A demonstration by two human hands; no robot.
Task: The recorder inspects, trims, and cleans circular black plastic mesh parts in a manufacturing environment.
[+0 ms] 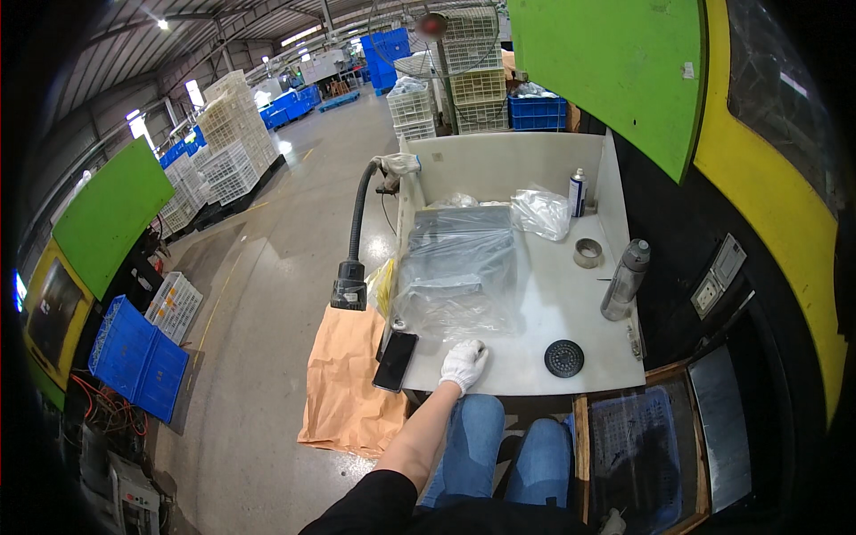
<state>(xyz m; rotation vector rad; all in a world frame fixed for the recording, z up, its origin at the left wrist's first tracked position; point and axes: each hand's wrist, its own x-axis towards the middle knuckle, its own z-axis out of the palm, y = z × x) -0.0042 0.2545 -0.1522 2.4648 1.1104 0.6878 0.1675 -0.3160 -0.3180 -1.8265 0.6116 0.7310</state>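
My left hand [465, 364], in a white knit glove, rests near the table's front edge with its fingers curled in; nothing shows in it. Just beyond lies a clear plastic bag [464, 308] over a dark grey stack. A black phone [395, 361] lies left of this hand. To its right on the white table [526, 382] sits a round black perforated disc [563, 358]. Only a bit of my right hand [613, 522] shows at the lower edge, over the blue crate [637, 446] in a wooden frame; its fingers are mostly hidden.
A grey bottle [626, 281], a metal ring [588, 253], a spray can [578, 193] and a crumpled clear bag [541, 212] stand or lie on the table. A black flexible hose [358, 223] rises at its left edge, above a brown paper sack [343, 383]. Green-yellow machine panels flank me.
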